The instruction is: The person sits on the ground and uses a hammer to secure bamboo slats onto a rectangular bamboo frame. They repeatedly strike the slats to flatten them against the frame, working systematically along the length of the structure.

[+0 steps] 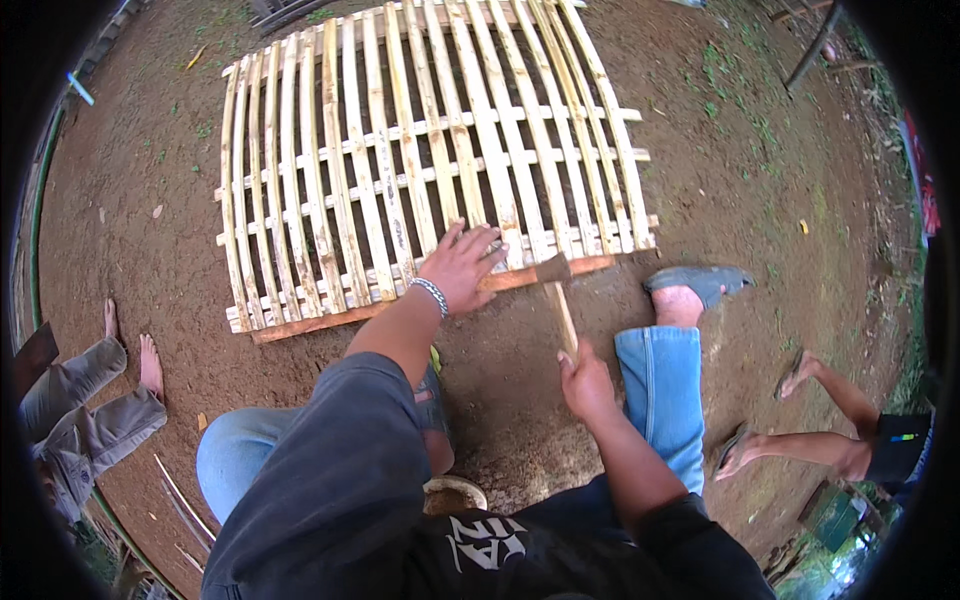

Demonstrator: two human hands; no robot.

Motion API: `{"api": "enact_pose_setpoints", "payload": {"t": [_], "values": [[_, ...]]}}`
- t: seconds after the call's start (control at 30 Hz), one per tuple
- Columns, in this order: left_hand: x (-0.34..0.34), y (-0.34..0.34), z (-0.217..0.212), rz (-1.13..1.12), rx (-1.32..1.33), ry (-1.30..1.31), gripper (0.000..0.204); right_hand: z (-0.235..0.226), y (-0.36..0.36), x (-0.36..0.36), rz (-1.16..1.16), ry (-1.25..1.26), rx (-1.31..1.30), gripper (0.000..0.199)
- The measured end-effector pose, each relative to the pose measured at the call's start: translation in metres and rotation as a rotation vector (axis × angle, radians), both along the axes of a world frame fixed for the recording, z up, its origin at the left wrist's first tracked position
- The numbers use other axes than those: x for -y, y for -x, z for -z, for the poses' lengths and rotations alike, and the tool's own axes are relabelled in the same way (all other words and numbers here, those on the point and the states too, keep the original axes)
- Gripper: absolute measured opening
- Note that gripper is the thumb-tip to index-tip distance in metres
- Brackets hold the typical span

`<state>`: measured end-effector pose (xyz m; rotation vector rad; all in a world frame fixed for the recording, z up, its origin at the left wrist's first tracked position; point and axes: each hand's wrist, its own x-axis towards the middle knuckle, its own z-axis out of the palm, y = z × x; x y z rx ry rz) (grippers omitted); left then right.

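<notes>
Left hand (462, 266) flat, fingers spread, pins bamboo lattice panel (425, 160) on dirt, frame centre. Right hand (586, 385) grips hammer (556, 275) at reddish batten (420, 300). Nailing step; next strike needs aim clear of fingers.

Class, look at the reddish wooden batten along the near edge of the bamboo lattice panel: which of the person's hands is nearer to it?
Left. The left hand presses on the reddish wooden batten; the right hand grips a wooden-handled hammer further back, off the bamboo lattice panel.
</notes>
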<state>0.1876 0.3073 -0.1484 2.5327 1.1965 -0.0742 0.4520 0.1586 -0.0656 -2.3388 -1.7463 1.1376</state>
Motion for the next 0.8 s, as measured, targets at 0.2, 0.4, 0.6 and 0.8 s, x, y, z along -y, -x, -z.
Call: {"api": "enact_pose_setpoints", "payload": {"t": [0.2,0.4,0.6,0.8], "values": [[-0.021,-0.018,-0.037,-0.004,-0.118,0.084,0.103,-0.041,-0.027,-0.033,0.094,-0.152,0.022,0.043],[-0.057,-0.032,-0.031,0.196,-0.209,0.084,0.128,-0.032,-0.016,-0.041,0.207,-0.562,-0.239,0.053],[-0.059,-0.036,-0.027,0.190,-0.199,0.105,0.129,0.009,-0.008,-0.050,-0.088,0.126,0.173,0.048],[-0.054,-0.038,-0.035,0.176,-0.238,0.117,0.126,0.000,0.005,-0.042,0.108,-0.442,-0.035,0.040]]}}
